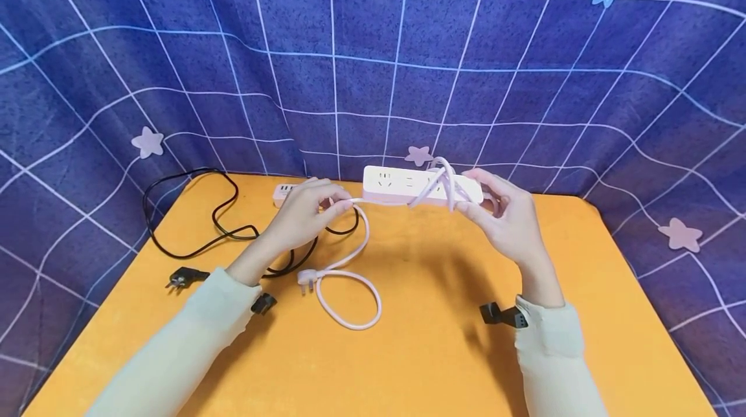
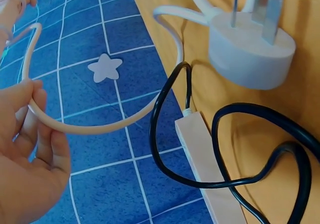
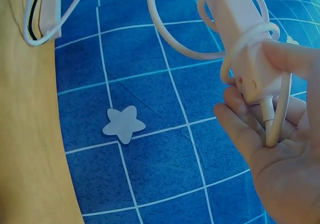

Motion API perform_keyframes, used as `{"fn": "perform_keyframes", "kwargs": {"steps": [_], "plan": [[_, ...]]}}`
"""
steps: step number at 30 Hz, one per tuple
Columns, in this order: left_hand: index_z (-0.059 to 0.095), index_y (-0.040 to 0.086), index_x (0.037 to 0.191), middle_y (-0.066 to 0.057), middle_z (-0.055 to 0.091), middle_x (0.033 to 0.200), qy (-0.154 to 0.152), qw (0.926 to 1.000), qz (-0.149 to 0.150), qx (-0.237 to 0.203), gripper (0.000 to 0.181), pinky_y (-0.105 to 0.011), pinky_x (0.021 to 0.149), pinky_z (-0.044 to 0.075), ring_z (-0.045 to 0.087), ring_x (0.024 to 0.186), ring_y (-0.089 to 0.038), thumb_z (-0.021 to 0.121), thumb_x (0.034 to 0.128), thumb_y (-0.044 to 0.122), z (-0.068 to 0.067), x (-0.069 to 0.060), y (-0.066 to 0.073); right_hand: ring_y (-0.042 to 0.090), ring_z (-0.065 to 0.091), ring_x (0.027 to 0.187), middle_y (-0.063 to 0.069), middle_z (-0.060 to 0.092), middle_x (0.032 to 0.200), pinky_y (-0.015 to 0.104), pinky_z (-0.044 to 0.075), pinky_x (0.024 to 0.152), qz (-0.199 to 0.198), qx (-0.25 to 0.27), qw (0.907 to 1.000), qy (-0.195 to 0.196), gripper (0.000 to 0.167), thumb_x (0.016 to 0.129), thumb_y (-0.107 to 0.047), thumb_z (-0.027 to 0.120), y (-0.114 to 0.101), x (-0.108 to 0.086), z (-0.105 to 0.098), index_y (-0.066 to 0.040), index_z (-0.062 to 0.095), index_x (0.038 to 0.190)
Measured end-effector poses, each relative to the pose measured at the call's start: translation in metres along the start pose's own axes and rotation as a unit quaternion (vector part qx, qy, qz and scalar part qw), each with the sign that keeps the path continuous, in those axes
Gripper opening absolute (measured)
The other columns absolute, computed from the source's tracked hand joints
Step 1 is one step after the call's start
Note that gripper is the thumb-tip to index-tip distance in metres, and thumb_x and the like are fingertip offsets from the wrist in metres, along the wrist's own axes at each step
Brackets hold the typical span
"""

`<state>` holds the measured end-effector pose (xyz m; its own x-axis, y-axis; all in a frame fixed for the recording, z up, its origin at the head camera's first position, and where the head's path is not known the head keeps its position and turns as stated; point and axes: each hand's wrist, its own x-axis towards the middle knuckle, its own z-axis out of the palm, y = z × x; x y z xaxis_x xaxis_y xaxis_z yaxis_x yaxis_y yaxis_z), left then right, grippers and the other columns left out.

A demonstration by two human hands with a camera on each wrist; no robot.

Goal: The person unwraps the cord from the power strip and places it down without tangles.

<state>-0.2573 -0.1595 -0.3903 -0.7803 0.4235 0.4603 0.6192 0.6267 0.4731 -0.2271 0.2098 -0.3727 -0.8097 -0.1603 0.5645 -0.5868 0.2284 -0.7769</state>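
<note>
A white power strip [image 1: 396, 185] is held up off the table, its right end gripped by my right hand [image 1: 513, 217]. Its white cord [image 3: 250, 39] wraps loosely around that end in the right wrist view. Between thumb and fingers, my left hand [image 1: 303, 213] pinches a length of the white cord [image 2: 95, 129]. From there the cord drops to the table in a loop and ends at a white three-pin plug [image 2: 250, 54]. Behind the left hand lies a second white power strip [image 1: 282, 193], partly hidden, with a black cord [image 2: 240, 182] attached.
The black cord [image 1: 192, 255] sprawls over the table's left side, with a black plug [image 1: 185, 278] near the left sleeve. Blue curtain [image 1: 373, 93] with a grid pattern and stars surrounds the yellow table [image 1: 419, 352] at the back and sides.
</note>
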Motion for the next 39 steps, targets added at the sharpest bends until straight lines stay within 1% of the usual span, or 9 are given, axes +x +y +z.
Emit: {"fn": "perform_keyframes", "kwargs": {"steps": [6, 11, 15, 20, 26, 31, 39], "plan": [[0.080, 0.016, 0.101, 0.005, 0.069, 0.088, 0.023, 0.9997, -0.005, 0.008, 0.009, -0.033, 0.073, 0.046, 0.056, 0.081, -0.014, 0.076, 0.1007, 0.024, -0.001, 0.005, 0.002, 0.007, 0.066, 0.090, -0.002, 0.073, 0.108, 0.017, 0.057, 0.077, 0.006, -0.008, 0.9999, -0.002, 0.042, 0.089, 0.008, 0.079, 0.000, 0.000, -0.001, 0.000, 0.071, 0.130], [0.080, 0.017, 0.100, 0.007, 0.067, 0.082, 0.045, 0.9988, -0.014, 0.013, 0.011, -0.032, 0.072, 0.044, 0.054, 0.078, -0.015, 0.074, 0.1019, 0.025, -0.004, 0.008, 0.005, 0.007, 0.067, 0.088, -0.003, 0.074, 0.106, 0.018, 0.057, 0.076, 0.002, -0.013, 0.9999, -0.008, 0.043, 0.089, 0.009, 0.079, -0.001, 0.000, 0.000, 0.000, 0.071, 0.130], [0.080, 0.015, 0.100, 0.007, 0.066, 0.079, 0.064, 0.9977, -0.022, 0.004, 0.013, -0.033, 0.073, 0.042, 0.053, 0.076, -0.016, 0.072, 0.1032, 0.025, -0.006, 0.010, 0.007, 0.007, 0.067, 0.089, -0.004, 0.073, 0.106, 0.019, 0.058, 0.077, 0.001, -0.006, 0.9999, -0.014, 0.044, 0.088, 0.011, 0.079, 0.000, 0.000, 0.000, 0.002, 0.070, 0.131], [0.080, 0.017, 0.100, 0.005, 0.069, 0.084, 0.083, 0.9961, -0.029, 0.002, 0.012, -0.034, 0.071, 0.043, 0.055, 0.076, -0.015, 0.073, 0.1031, 0.026, -0.009, 0.013, 0.010, 0.008, 0.068, 0.091, -0.003, 0.074, 0.108, 0.019, 0.058, 0.080, 0.002, 0.002, 0.9998, -0.017, 0.045, 0.088, 0.011, 0.079, 0.002, 0.000, -0.001, 0.002, 0.070, 0.131], [0.080, 0.016, 0.101, 0.002, 0.073, 0.090, 0.106, 0.9942, -0.021, 0.008, 0.009, -0.034, 0.075, 0.045, 0.057, 0.077, -0.015, 0.073, 0.1023, 0.021, -0.014, 0.018, 0.012, 0.008, 0.067, 0.091, 0.000, 0.073, 0.109, 0.019, 0.059, 0.080, -0.007, -0.004, 0.9996, -0.027, 0.044, 0.089, 0.009, 0.080, 0.003, 0.000, -0.001, 0.001, 0.070, 0.131], [0.081, 0.014, 0.100, 0.001, 0.075, 0.093, 0.122, 0.9923, -0.016, 0.009, 0.010, -0.034, 0.076, 0.045, 0.057, 0.077, -0.015, 0.075, 0.1014, 0.021, -0.018, 0.021, 0.014, 0.008, 0.068, 0.093, 0.001, 0.072, 0.109, 0.020, 0.059, 0.082, -0.006, -0.004, 0.9995, -0.029, 0.043, 0.088, 0.009, 0.080, 0.002, 0.000, -0.001, 0.001, 0.071, 0.130], [0.081, 0.012, 0.102, 0.000, 0.070, 0.085, 0.147, 0.9890, -0.016, 0.002, 0.013, -0.032, 0.073, 0.042, 0.055, 0.075, -0.020, 0.075, 0.1012, 0.024, -0.023, 0.024, 0.018, 0.009, 0.069, 0.096, 0.004, 0.073, 0.109, 0.022, 0.060, 0.086, 0.006, -0.010, 0.9994, -0.031, 0.041, 0.089, 0.006, 0.081, 0.003, 0.000, 0.001, 0.000, 0.072, 0.129]]}}
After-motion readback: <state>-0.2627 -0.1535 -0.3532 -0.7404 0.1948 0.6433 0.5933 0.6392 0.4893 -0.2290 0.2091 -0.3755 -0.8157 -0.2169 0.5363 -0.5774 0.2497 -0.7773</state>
